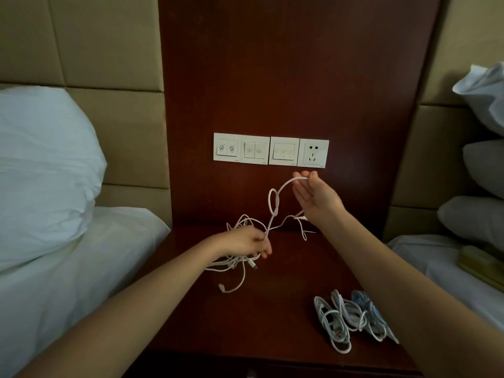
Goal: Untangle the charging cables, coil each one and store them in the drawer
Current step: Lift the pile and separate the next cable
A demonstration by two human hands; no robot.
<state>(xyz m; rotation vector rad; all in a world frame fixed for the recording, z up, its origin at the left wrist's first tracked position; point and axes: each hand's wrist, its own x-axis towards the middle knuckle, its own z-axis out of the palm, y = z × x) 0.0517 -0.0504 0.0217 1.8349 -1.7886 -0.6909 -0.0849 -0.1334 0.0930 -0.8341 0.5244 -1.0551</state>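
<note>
Head view: on the dark wooden worktop (272,309), the left hand (245,241) grips a tangle of white cables (234,264) at centre, fingers curled round the bunch, loose ends trailing nearer. A white strand (272,203) with one loop in it rises from that hand to the right hand (316,195), farther back and raised, which pinches it at the fingertips, the other fingers straight. Three coiled cables (351,320) lie together near right. A switch panel (270,151) is on the far wall.
</note>
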